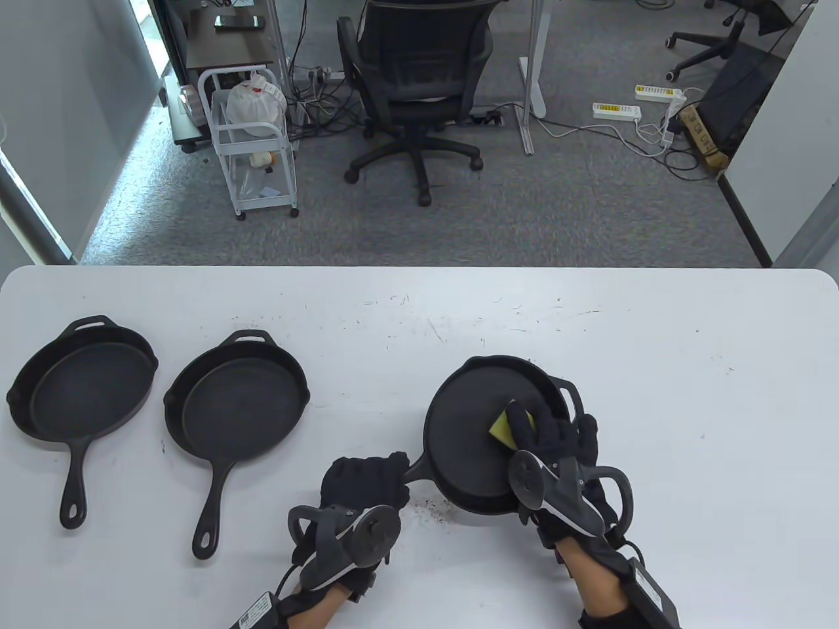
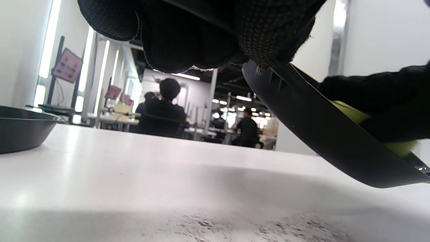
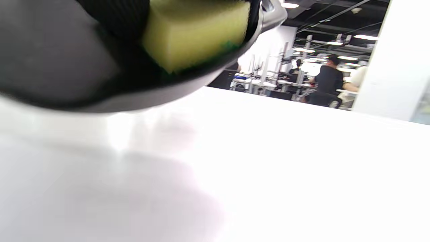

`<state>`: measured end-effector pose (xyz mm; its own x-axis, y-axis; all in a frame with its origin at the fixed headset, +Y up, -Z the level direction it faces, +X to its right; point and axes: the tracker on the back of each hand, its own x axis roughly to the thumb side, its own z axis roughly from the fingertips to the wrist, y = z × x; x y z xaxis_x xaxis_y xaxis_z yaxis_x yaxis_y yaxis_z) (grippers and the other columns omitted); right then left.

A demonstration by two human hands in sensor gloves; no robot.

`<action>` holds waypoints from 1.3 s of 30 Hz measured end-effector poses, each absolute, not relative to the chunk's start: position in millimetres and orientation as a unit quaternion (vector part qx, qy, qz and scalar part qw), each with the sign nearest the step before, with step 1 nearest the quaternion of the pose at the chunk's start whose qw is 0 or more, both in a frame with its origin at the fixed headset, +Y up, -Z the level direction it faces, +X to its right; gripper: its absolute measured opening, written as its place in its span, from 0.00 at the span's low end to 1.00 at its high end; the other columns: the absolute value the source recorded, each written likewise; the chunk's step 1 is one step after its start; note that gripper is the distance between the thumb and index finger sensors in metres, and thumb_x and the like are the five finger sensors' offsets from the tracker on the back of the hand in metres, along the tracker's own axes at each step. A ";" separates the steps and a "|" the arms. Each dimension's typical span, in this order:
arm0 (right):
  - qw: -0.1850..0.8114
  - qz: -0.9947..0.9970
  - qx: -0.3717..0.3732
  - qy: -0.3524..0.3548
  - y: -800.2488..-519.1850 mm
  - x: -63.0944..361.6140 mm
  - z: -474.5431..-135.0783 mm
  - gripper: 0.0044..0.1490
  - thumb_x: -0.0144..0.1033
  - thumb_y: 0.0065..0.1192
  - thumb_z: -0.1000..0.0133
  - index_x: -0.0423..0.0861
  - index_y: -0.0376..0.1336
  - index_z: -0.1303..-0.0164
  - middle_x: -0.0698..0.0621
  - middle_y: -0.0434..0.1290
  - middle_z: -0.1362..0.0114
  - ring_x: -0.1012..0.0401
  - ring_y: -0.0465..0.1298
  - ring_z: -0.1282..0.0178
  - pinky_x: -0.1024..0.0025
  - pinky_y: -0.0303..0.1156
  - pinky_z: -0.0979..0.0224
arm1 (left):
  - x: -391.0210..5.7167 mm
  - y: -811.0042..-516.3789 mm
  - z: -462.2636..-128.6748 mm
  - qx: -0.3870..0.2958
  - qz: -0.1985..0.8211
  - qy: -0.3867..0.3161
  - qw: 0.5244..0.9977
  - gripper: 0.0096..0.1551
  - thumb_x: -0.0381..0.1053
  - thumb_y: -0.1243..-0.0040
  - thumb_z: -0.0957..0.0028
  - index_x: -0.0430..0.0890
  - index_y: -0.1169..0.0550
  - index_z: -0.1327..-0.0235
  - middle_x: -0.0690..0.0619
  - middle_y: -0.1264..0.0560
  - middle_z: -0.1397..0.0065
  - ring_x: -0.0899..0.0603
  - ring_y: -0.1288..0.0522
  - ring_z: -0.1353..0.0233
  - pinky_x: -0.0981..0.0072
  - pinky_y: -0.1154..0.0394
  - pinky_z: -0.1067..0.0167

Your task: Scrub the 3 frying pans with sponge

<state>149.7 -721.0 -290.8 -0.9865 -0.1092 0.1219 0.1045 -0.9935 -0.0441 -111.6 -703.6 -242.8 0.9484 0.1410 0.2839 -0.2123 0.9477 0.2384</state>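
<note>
On the white table [image 1: 655, 367], our left hand [image 1: 364, 481] grips the tilted pan's [image 1: 465, 445] handle; our right hand [image 1: 557, 436] presses a clasped sponge [image 1: 501, 429] inside; two pans [image 1: 82, 386] [image 1: 236, 400] lie left

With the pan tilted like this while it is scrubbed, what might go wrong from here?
1. The right pan is tilted off the table, held only by the left hand at its handle; the grip might slip.
2. The sponge under the right hand sits near the rim and may slide off.
</note>
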 end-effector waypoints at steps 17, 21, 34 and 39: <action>0.045 -0.993 -0.065 0.091 -712.7 127.9 -289.0 0.48 0.51 0.61 0.48 0.64 0.40 0.23 0.50 0.52 0.14 0.45 0.60 0.15 0.36 0.44 0.19 | -94.0 -703.1 -232.2 0.128 0.087 -0.191 0.969 0.35 0.53 0.30 0.53 0.50 0.22 0.29 0.52 0.18 0.36 0.42 0.20 0.35 0.33 0.31 0.27; 0.032 -0.996 -0.019 0.078 -711.6 156.7 -292.6 0.48 0.49 0.62 0.47 0.63 0.40 0.22 0.49 0.53 0.14 0.47 0.61 0.16 0.36 0.43 0.20 | -96.4 -700.6 -231.1 0.148 0.074 -0.177 0.970 0.35 0.53 0.30 0.53 0.50 0.22 0.29 0.52 0.18 0.36 0.42 0.20 0.35 0.33 0.31 0.27; 0.087 -0.978 -0.183 0.047 -725.3 94.0 -261.9 0.49 0.51 0.64 0.49 0.62 0.41 0.22 0.49 0.54 0.14 0.47 0.63 0.17 0.36 0.46 0.19 | -107.9 -700.5 -235.3 0.143 0.106 -0.142 0.974 0.34 0.53 0.31 0.51 0.49 0.23 0.28 0.51 0.18 0.35 0.42 0.20 0.35 0.32 0.31 0.28; 0.063 -0.987 -0.133 0.065 -720.0 103.7 -272.3 0.51 0.53 0.61 0.48 0.61 0.37 0.22 0.49 0.51 0.13 0.46 0.61 0.16 0.37 0.45 0.19 | -97.0 -701.2 -231.7 0.133 0.092 -0.176 0.971 0.35 0.53 0.29 0.53 0.51 0.22 0.29 0.52 0.17 0.36 0.43 0.20 0.35 0.34 0.31 0.28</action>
